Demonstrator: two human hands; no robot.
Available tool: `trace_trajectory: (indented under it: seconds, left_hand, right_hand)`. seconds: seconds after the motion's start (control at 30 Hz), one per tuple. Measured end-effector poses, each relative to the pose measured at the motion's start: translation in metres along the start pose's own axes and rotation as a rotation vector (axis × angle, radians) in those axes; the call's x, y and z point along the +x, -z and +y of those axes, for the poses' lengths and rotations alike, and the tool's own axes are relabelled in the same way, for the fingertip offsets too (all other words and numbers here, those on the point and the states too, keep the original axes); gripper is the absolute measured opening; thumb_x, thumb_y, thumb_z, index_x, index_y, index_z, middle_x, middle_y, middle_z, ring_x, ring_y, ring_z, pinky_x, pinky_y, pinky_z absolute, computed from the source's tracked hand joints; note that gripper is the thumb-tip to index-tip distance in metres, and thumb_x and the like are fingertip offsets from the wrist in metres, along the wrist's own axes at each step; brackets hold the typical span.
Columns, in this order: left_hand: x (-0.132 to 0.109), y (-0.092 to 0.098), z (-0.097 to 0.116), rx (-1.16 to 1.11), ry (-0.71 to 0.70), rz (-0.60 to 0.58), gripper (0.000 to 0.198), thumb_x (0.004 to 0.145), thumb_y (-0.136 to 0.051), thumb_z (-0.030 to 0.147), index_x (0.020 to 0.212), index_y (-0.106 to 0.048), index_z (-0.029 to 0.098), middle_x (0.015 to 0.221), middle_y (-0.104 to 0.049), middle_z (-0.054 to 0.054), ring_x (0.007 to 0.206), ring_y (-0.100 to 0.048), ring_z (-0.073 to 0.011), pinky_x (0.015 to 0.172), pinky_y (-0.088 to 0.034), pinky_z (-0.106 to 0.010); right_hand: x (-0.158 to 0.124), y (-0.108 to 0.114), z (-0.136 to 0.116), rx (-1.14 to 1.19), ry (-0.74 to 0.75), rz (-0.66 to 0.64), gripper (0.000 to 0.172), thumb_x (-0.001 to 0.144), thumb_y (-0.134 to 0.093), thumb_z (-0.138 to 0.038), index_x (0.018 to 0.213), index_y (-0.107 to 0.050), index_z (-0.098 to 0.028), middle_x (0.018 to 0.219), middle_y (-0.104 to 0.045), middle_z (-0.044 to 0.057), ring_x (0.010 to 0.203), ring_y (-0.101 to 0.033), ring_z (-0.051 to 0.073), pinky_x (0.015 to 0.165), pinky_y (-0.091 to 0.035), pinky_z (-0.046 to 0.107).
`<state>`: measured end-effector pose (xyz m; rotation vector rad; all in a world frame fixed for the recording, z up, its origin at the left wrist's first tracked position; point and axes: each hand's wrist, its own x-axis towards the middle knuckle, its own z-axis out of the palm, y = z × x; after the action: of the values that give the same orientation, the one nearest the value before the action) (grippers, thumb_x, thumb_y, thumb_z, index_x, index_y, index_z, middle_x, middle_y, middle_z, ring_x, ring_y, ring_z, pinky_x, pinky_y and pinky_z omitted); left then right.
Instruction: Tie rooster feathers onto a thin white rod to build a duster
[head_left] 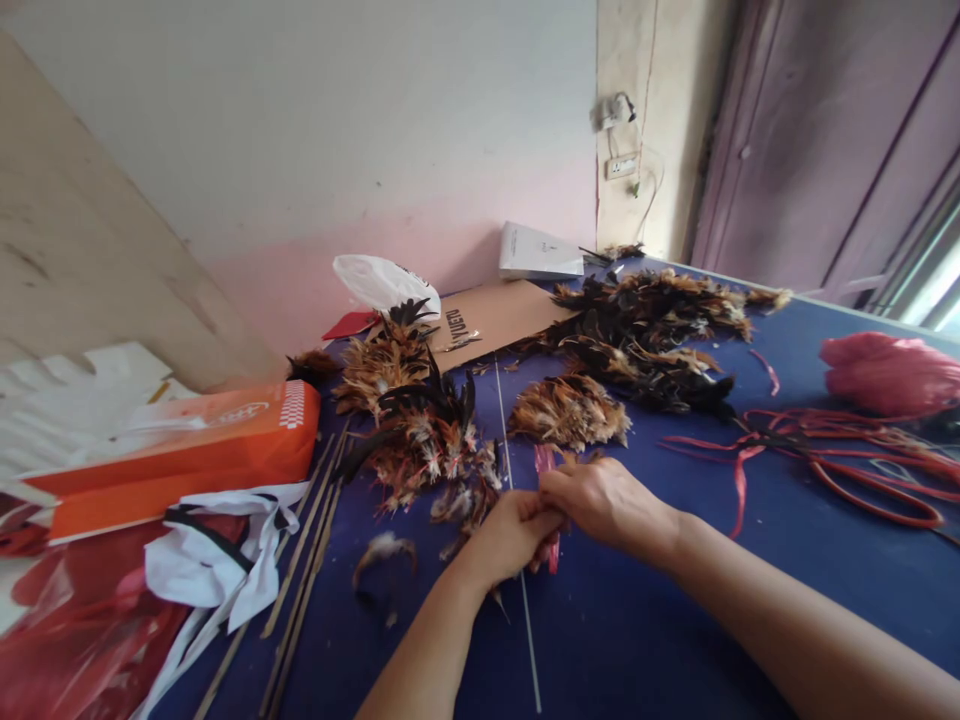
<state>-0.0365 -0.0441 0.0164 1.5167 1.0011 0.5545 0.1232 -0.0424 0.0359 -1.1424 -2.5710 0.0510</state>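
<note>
While my left hand [514, 530] curls nearly closed, thumb and fingers pinched together, my right hand [596, 495] meets it knuckles up, its own fingers drawn in just as tightly. Between them they grip a pink strip [553, 555], which shows above and below my joined fingertips (which hand has the firmer hold, I cannot tell). A few brown feather tips [574, 457] poke out by my right fingers, mostly hidden. All this sits over the blue table [600, 650], close to its white line [529, 640]. Just beyond my right hand lies a brown feather bundle [570, 412]; beyond my left, a darker feather pile [427, 440] spreads out. A loose feather [384, 550] rests left of my left hand, with thin sticks [312, 560] farther over, and tangled red strips [847, 420] lie well off to my right.
</note>
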Motion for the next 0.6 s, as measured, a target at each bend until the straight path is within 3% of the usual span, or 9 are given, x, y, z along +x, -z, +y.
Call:
trace_trajectory:
  seconds: [0.2,0.4,0.6]
  left_hand:
    - [-0.002,-0.0019,0.0047,0.128,-0.133,0.039,0.028,0.08,-0.043,0.039,0.067,-0.055,0.017,0.045,-0.042,0.005,0.036,-0.037,-0.0072,0.039,-0.029,-0.019]
    - [-0.0036,-0.0036,0.0054,0.563,-0.415,0.218,0.02,0.081,-0.043,0.024,0.07,-0.059,0.018,0.068,-0.057,-0.004,0.066,-0.053,-0.0155,0.062,-0.038,-0.025]
    - [-0.0053,-0.0077,0.0053,0.727,-0.428,0.272,0.022,0.083,-0.037,0.019,0.082,-0.059,0.019,0.078,-0.059,-0.007,0.071,-0.055,-0.0183,0.066,-0.038,-0.028]
  right_hand:
    - [0.002,0.0003,0.002,0.019,-0.174,0.068,0.019,0.086,-0.037,-0.028,0.082,-0.054,-0.019,0.063,-0.06,0.002,0.055,-0.053,0.011,0.05,-0.023,0.022]
    - [0.0015,-0.0041,0.0026,0.106,-0.298,0.117,0.023,0.086,-0.036,-0.033,0.083,-0.056,-0.022,0.062,-0.061,0.001,0.056,-0.055,0.012,0.051,-0.025,0.021]
    - [0.004,-0.0059,0.0021,0.241,-0.338,0.189,0.022,0.084,-0.04,-0.032,0.078,-0.059,-0.021,0.064,-0.062,0.001,0.059,-0.055,0.012,0.055,-0.031,0.022]
